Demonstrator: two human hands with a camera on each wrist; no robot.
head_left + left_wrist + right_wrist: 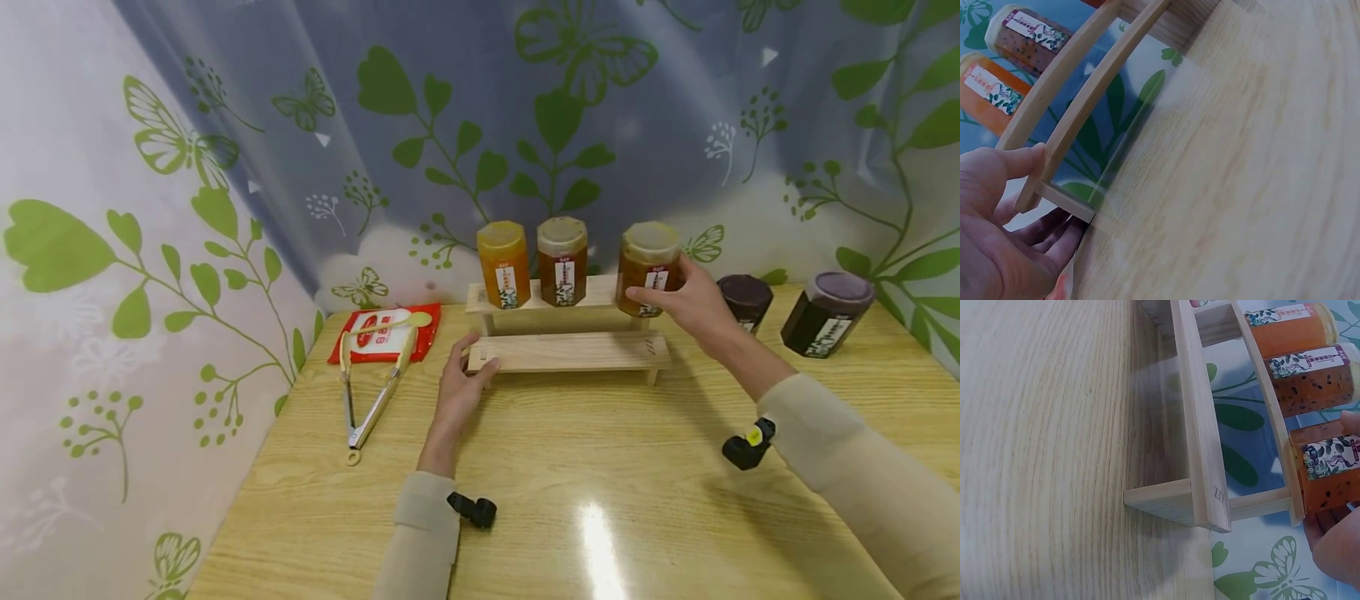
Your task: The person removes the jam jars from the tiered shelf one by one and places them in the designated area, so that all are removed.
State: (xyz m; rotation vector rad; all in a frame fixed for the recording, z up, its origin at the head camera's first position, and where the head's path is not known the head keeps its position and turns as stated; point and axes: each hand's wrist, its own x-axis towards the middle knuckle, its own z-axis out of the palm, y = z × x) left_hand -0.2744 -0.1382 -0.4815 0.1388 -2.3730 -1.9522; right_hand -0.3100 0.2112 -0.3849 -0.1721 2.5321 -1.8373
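Observation:
A two-step wooden rack (570,352) stands near the back of the table. My left hand (459,392) grips the left end of its lower step, thumb on top, as the left wrist view (1004,231) also shows. On the upper step stand an orange jam jar (504,279) and a brownish jam jar with dark specks (562,275). Around a third jar, amber-red with dark specks (636,279), my right hand (693,304) curls its thumb and fingers. That jar is at the upper step's right end; its base appears to meet the board in the right wrist view (1329,475).
Two dark jars stand right of the rack, one partly behind my right arm (742,293) and one farther right (828,317). At left, metal tongs with yellowish tips (375,408) lie partly over a red-and-white packet (427,342). A patterned curtain (465,100) hangs behind.

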